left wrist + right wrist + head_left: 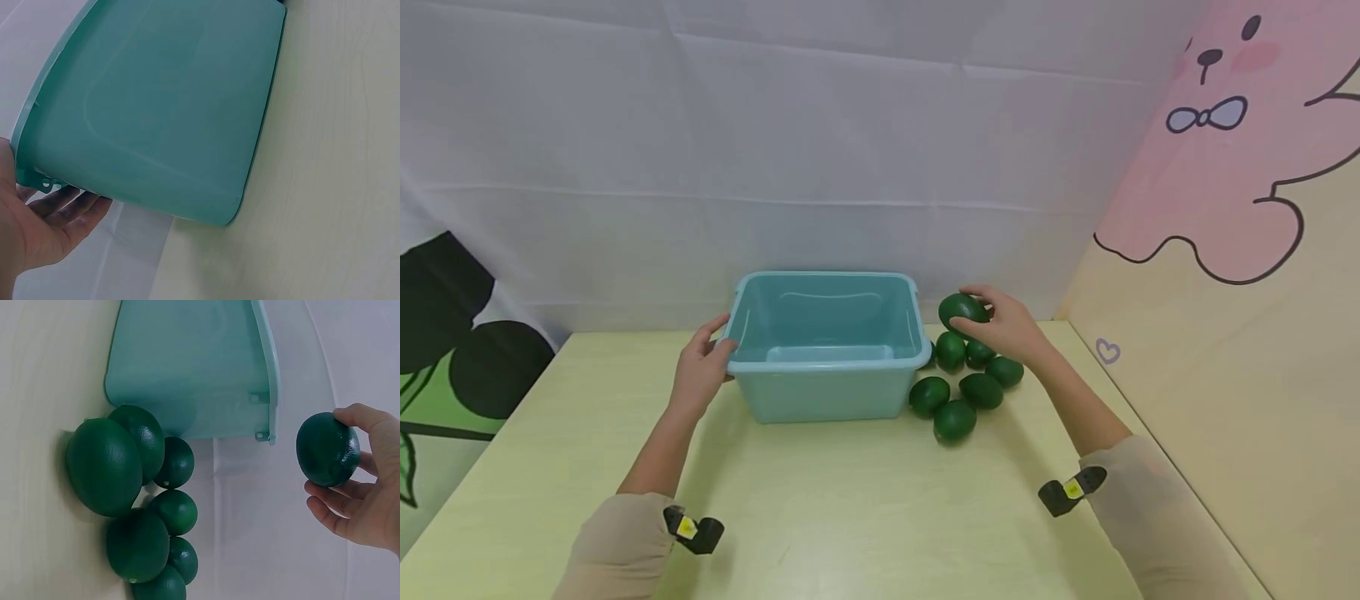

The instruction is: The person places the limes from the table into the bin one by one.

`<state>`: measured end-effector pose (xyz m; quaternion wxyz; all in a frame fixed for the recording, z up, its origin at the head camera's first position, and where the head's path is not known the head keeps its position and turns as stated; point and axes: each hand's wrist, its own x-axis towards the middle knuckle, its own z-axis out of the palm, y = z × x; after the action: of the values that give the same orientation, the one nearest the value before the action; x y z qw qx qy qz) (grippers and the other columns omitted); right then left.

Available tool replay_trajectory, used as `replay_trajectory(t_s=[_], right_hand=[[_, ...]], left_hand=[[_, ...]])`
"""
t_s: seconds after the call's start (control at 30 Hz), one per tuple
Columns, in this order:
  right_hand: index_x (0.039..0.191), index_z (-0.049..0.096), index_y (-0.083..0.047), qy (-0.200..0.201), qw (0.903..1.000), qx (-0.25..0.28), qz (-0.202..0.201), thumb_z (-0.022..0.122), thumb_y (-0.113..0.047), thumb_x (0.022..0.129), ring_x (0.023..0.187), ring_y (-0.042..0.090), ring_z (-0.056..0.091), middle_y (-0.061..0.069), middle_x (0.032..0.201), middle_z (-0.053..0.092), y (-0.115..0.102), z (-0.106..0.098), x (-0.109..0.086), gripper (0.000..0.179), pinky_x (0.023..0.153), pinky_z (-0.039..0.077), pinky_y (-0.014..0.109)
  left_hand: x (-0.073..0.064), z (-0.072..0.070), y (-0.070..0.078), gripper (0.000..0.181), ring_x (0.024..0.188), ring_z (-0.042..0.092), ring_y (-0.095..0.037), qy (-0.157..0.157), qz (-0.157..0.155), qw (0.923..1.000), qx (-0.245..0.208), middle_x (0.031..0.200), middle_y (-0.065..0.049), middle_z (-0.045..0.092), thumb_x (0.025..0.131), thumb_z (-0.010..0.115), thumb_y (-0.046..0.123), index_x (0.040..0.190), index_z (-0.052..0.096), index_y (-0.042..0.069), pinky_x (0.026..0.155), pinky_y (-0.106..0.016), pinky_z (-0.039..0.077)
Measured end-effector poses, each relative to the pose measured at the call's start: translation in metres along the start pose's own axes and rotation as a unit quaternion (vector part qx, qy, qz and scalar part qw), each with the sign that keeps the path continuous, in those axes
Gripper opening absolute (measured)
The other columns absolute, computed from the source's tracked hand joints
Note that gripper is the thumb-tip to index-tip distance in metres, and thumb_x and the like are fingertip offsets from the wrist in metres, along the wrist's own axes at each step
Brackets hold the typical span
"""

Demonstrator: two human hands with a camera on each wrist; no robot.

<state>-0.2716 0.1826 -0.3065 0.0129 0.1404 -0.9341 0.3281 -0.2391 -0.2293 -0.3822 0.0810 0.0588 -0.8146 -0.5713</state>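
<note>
A light teal plastic basin (pixel 831 392) sits on the table, its inside bare in the head view. My left hand (pixel 696 372) grips its left rim; in the left wrist view the fingers (pixel 78 212) lie along the outer wall below the rim. To the right of the basin my right hand (pixel 1011 332) holds a dark green avocado (pixel 326 450) between thumb and fingers, raised above the others. Several more glossy avocados (pixel 981 391) lie in a cluster below it, close against the basin's right side, one partly hidden behind the basin.
The pale yellow table (pixel 850 508) ends at a white cloth (pixel 820 150) hanging close behind the basin. A cream wall (pixel 1210 375) with a pink cartoon animal runs along the right edge. Dark shapes on a green print (pixel 497 371) show at the left.
</note>
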Motion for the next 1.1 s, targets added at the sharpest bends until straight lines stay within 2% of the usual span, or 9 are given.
replay_trajectory(t_s=[0.07,0.17,0.27,0.4,0.5,0.73,0.87,1.0,1.1], right_hand=[[0.138,0.045,-0.019,-0.001,1.0000,0.001,-0.002,0.062,-0.042,0.086,0.112,0.031,0.052,0.009,0.137,0.049,-0.002,0.001,0.002,0.059,0.090,0.046,0.046],[0.139,0.044,-0.020,-0.003,1.0000,0.001,-0.009,0.062,-0.043,0.086,0.114,0.030,0.052,0.008,0.139,0.047,-0.006,0.003,0.005,0.060,0.091,0.046,0.046],[0.139,0.044,-0.022,-0.005,0.9999,0.001,-0.012,0.062,-0.044,0.086,0.115,0.030,0.051,0.007,0.140,0.047,-0.010,0.004,0.009,0.060,0.091,0.046,0.045],[0.138,0.045,-0.020,-0.008,0.9997,0.002,-0.023,0.062,-0.042,0.086,0.115,0.030,0.051,0.007,0.139,0.048,-0.017,0.005,0.013,0.059,0.091,0.046,0.045],[0.138,0.045,-0.019,-0.010,0.9994,0.004,-0.033,0.063,-0.041,0.086,0.115,0.029,0.051,0.007,0.137,0.049,-0.022,0.008,0.015,0.059,0.090,0.047,0.045],[0.138,0.046,-0.021,-0.009,0.9987,0.011,-0.048,0.063,-0.042,0.085,0.113,0.027,0.052,0.005,0.135,0.051,-0.032,0.015,0.018,0.059,0.089,0.047,0.043],[0.138,0.045,-0.020,-0.017,0.9983,0.015,-0.054,0.063,-0.042,0.086,0.115,0.028,0.051,0.005,0.136,0.050,-0.037,0.021,0.021,0.060,0.090,0.047,0.044],[0.138,0.045,-0.020,-0.027,0.9981,0.014,-0.053,0.062,-0.042,0.086,0.118,0.028,0.050,0.005,0.137,0.049,-0.040,0.029,0.022,0.059,0.091,0.046,0.044],[0.137,0.046,-0.020,-0.028,0.9978,0.011,-0.058,0.063,-0.042,0.086,0.118,0.028,0.050,0.006,0.136,0.050,-0.041,0.034,0.024,0.058,0.090,0.047,0.044]], left_hand=[[0.000,0.000,0.000,0.053,0.106,0.055,-0.029,0.000,-0.001,1.0000,0.001,0.138,-0.024,0.046,0.096,0.038,0.025,0.148,0.029,0.018,0.067,-0.020,0.053],[0.001,-0.001,0.001,0.053,0.095,0.058,-0.016,-0.001,0.002,1.0000,0.000,0.138,-0.025,0.046,0.096,0.038,0.026,0.148,0.029,0.018,0.066,-0.019,0.053],[0.002,-0.001,0.001,0.054,0.092,0.057,-0.013,-0.001,0.005,1.0000,-0.003,0.138,-0.025,0.046,0.096,0.038,0.027,0.148,0.029,0.019,0.066,-0.019,0.053],[0.002,0.000,0.003,0.054,0.105,0.056,-0.028,-0.001,0.005,1.0000,-0.005,0.139,-0.024,0.045,0.096,0.037,0.027,0.148,0.028,0.020,0.066,-0.019,0.053],[0.002,0.000,0.003,0.054,0.110,0.053,-0.033,-0.001,0.005,1.0000,-0.005,0.140,-0.024,0.044,0.096,0.036,0.027,0.148,0.028,0.019,0.066,-0.018,0.052],[0.000,0.002,0.004,0.054,0.102,0.056,-0.024,-0.001,0.001,1.0000,0.000,0.139,-0.024,0.045,0.096,0.037,0.027,0.148,0.028,0.019,0.066,-0.019,0.053],[-0.001,0.002,0.005,0.054,0.106,0.055,-0.028,0.000,-0.003,1.0000,-0.001,0.139,-0.024,0.044,0.096,0.036,0.027,0.148,0.028,0.019,0.069,-0.022,0.054],[-0.002,0.002,0.004,0.054,0.111,0.053,-0.034,0.001,-0.006,1.0000,-0.004,0.140,-0.024,0.044,0.096,0.036,0.026,0.148,0.028,0.020,0.068,-0.020,0.053],[-0.003,0.003,0.003,0.053,0.110,0.053,-0.034,0.003,-0.008,1.0000,-0.005,0.139,-0.024,0.044,0.096,0.036,0.026,0.148,0.028,0.020,0.066,-0.017,0.052]])
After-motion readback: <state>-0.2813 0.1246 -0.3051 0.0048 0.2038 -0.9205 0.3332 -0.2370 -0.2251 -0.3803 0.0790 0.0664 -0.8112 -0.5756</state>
